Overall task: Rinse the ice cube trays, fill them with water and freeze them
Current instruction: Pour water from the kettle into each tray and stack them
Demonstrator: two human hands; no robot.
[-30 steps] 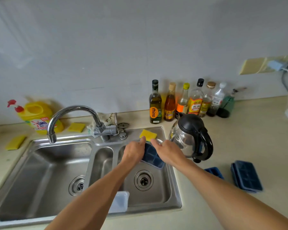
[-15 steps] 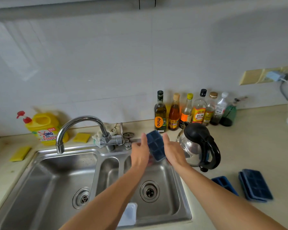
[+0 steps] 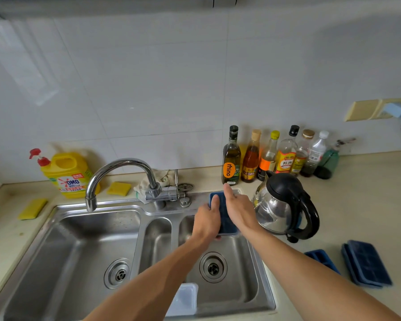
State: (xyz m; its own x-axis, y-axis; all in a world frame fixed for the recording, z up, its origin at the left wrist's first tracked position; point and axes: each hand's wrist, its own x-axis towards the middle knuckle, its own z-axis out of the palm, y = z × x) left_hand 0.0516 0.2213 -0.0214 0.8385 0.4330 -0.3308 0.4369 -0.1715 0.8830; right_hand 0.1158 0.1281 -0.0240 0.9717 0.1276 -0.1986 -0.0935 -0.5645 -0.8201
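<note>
Left hand [image 3: 206,222] grips the blue ice cube tray [image 3: 226,220] by its left edge, right hand [image 3: 240,210] holds the right edge, forefinger straight; the tray hangs over the sink's right basin [image 3: 245,276].

Kettle [image 3: 285,205] stands right of the sink [image 3: 79,239], bottles [image 3: 285,156] behind it, ice cube trays [image 3: 366,265] further right.

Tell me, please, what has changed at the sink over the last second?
Both hands kept hold of the blue tray and carried it from low over the right basin up and back to the sink's rear rim. The left hand grips its left edge; the right hand now lies along its right side. The sponge behind it is now hidden. The tap, kettle and spare trays stayed put.
</note>
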